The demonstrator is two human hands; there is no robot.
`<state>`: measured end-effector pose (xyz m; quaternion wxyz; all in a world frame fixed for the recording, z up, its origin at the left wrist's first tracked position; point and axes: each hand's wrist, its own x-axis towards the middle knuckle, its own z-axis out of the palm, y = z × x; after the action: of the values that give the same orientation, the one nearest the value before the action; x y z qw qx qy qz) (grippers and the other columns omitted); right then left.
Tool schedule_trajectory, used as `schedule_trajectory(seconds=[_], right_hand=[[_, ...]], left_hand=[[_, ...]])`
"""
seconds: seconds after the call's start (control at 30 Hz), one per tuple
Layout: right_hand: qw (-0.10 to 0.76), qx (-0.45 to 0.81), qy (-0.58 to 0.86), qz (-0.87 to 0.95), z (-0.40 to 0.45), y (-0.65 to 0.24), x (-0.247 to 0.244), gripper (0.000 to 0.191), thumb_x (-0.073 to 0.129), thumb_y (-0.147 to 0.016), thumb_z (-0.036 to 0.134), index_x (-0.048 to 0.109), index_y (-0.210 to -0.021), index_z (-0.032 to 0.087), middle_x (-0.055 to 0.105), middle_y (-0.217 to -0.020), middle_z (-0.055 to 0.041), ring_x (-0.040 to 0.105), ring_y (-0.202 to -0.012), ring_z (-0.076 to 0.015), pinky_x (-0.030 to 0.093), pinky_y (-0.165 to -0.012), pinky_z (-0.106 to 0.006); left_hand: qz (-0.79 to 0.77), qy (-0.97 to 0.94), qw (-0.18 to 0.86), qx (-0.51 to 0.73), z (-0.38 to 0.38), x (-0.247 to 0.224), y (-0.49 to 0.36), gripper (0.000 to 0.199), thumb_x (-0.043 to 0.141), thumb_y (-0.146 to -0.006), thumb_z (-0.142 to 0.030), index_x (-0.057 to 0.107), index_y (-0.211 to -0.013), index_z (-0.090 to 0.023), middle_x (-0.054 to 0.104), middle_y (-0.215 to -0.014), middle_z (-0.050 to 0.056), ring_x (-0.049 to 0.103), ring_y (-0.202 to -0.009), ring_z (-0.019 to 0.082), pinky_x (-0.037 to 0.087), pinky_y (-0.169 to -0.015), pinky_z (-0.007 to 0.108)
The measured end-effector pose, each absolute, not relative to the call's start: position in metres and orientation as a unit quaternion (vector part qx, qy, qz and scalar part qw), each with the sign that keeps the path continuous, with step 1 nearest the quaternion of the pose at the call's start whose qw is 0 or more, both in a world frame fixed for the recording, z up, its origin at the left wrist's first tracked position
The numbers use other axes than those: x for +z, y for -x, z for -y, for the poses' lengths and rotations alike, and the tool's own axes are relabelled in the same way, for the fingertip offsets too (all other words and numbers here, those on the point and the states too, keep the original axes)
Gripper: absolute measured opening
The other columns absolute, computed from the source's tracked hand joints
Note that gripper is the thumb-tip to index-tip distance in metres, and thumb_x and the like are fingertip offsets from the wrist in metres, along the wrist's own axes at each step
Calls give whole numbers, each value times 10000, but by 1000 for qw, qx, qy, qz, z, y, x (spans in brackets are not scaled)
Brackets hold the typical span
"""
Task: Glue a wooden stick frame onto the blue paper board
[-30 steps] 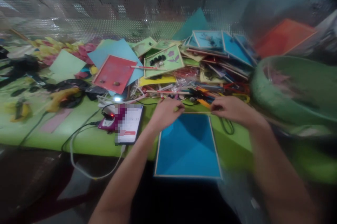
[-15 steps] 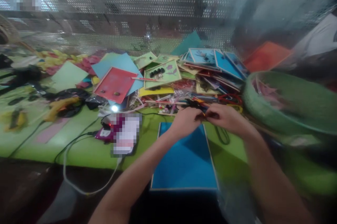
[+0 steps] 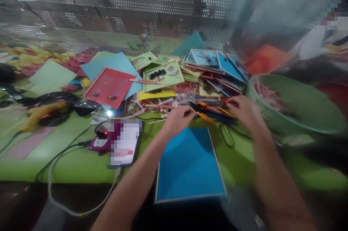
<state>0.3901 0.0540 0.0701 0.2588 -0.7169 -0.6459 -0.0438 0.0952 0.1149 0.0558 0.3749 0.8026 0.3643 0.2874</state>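
My left hand [image 3: 179,119] is closed in a pinch above the far edge of a blue framed board [image 3: 190,166]. An orange strip [image 3: 206,117] runs out from its fingertips to the right. My right hand [image 3: 243,109] has its fingers pinched together at the right end of a heap of thin coloured strips [image 3: 217,108]; what they hold, if anything, is too blurred to name. The blue board is bare, with pale wooden edging, and lies at the near edge of the green table between my forearms.
A phone [image 3: 126,142] on a white cable and a yellow glue gun [image 3: 43,113] lie to the left. Behind are a red framed panel [image 3: 110,86], a green panel with black pieces [image 3: 163,76] and stacked blue frames [image 3: 206,57]. A large green basin [image 3: 296,104] stands right.
My hands, close together before, have separated. The right one moved right to the end of the coloured strips, the left one slightly left. The view has shifted a little.
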Motion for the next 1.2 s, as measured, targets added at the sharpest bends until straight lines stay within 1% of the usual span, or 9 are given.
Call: schedule_trajectory(seconds=[0.13,0.43,0.63,0.73,0.83,0.9,1.0,1.1,1.2], right_hand=[[171,-44,744,644,-61,-408,51,191,663,-878,288,770,-1030,244,738,-1033,-72,687,-896,-249,518,-817,-383],[110,-51,748,652,-73,-409,34,240,711,-858,301,774,-1078,231,753,-1101,-97,675,-1013,-281,507,-860,-382],[120,-69,763,632,-76,-401,30,188,651,-904,303,771,-1018,214,748,-1101,-109,687,-958,-276,508,-817,-380],[140,-85,773,613,-74,-394,36,241,610,-936,302,745,-1109,201,719,-1182,-130,691,-983,-282,511,-815,-385],[164,-99,776,601,-70,-379,44,276,614,-952,371,707,-1157,212,680,-1238,-141,686,-1010,-294,507,-803,-392],[175,-74,747,637,-68,-362,47,238,634,-948,429,701,-1047,224,692,-1157,-126,677,-1018,-292,499,-820,-388],[151,5,680,718,-69,-336,44,129,718,-871,373,671,-867,253,717,-940,-57,673,-916,-247,474,-792,-344],[148,21,668,729,-72,-319,36,106,728,-790,253,624,-813,255,704,-845,-37,646,-815,-225,434,-715,-324],[175,15,681,711,-71,-319,35,135,678,-732,193,579,-799,257,698,-846,-48,628,-800,-234,410,-693,-327]], left_hand=[[-373,-768,411,320,-123,56,-88,193,612,-977,-303,734,-889,-182,731,-809,41,595,-688,157,386,-624,260],[-373,-725,464,347,-126,61,-84,183,625,-953,-305,731,-865,-184,699,-785,34,541,-652,138,383,-611,265],[-386,-706,482,347,-129,60,-80,202,637,-962,-362,735,-902,-196,655,-730,11,424,-524,104,317,-513,258],[-390,-699,491,344,-129,61,-78,215,627,-969,-376,731,-909,-198,653,-729,10,398,-497,95,303,-484,253],[-387,-695,497,347,-129,61,-78,218,629,-967,-384,724,-910,-197,660,-741,15,401,-496,92,313,-484,250],[-385,-694,497,352,-129,60,-78,221,627,-965,-388,720,-909,-195,659,-741,14,403,-497,93,311,-488,251],[-383,-694,491,362,-129,59,-79,208,631,-955,-364,711,-882,-187,658,-736,13,433,-532,104,314,-518,252],[-380,-698,482,369,-128,61,-80,174,633,-941,-308,705,-850,-178,678,-760,20,500,-612,123,348,-579,255],[-376,-702,479,370,-128,63,-81,182,627,-949,-296,701,-833,-178,680,-765,22,530,-653,134,368,-614,264]])
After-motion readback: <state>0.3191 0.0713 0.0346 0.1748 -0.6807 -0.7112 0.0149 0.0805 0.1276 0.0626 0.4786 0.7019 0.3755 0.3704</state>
